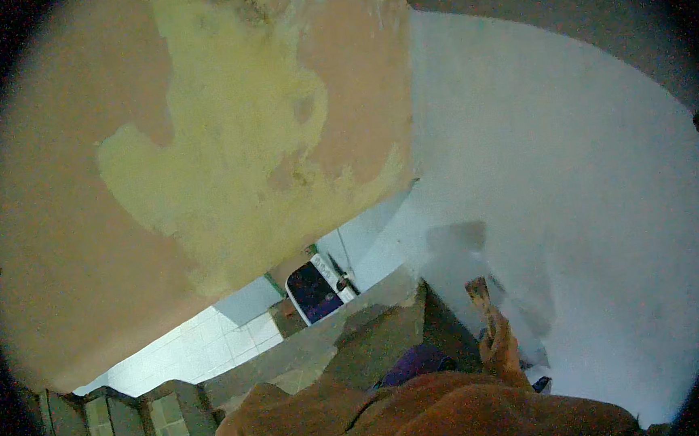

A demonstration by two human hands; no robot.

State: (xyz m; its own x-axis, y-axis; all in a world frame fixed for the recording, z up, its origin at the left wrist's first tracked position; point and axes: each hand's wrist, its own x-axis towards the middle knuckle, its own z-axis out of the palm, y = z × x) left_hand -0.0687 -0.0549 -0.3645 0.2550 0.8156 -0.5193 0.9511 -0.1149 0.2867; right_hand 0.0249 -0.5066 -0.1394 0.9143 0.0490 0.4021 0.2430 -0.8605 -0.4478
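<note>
Close to the pale wall (591, 201) on the right, my right hand (498, 341) is closed around the lower end of what looks like a small paintbrush (477, 292). Its wide brownish end points upward, and a soft shadow falls on the wall beside it. Dim light blurs the fingers. My left hand is out of sight. The brown cloth of my clothing (428, 415) covers the lower middle, with a patch of purple cloth (415, 362) at its upper edge.
An orange wall (79, 180) with a large yellow-green patch (238, 137) fills the upper left. Tiled stair steps (173, 425) lie at lower left, beside a grey ledge (358, 339). Through the gap below are a white-tiled floor (188, 347) and a white, dark-lidded appliance (314, 292).
</note>
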